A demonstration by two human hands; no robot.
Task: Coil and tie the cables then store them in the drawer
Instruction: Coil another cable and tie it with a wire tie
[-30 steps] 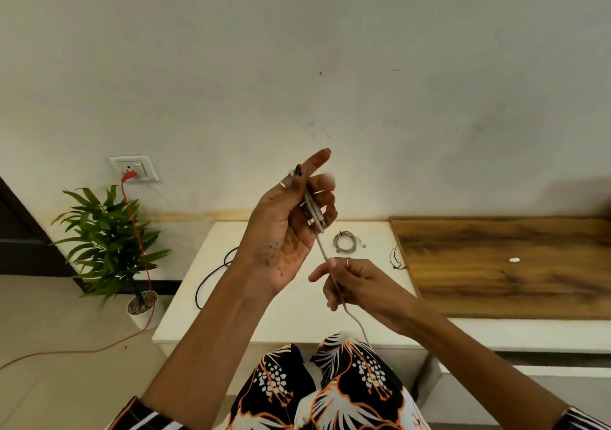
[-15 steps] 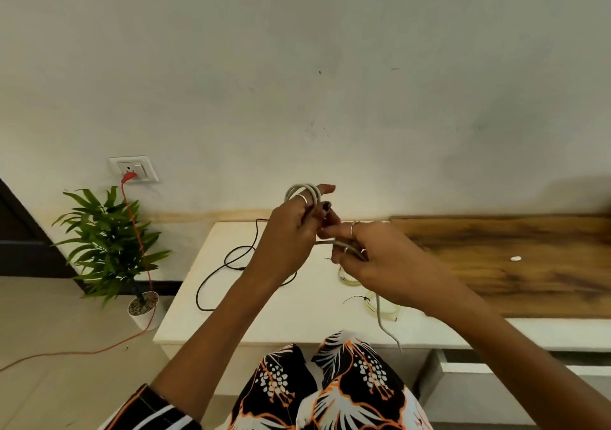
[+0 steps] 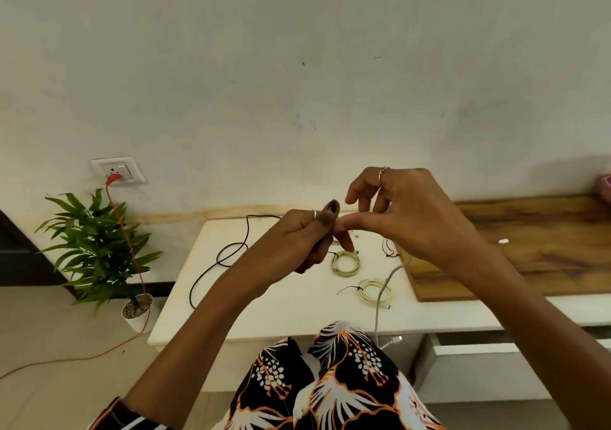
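My left hand is closed around a coiled grey cable, mostly hidden in the fist. My right hand pinches the same cable at my left thumb, and its loose grey tail hangs down past the table edge to a white plug. Two tied cream coils lie on the white table. A loose black cable lies at the table's left. A white drawer stands open below right.
A wooden top adjoins the table on the right, with a small white piece on it. A short black tie lies near its edge. A potted plant and a red cord from a wall socket are at left.
My left hand dropped from raised to just above the table with the coil closed in it. My right hand rose from below to meet it and wraps the tail.
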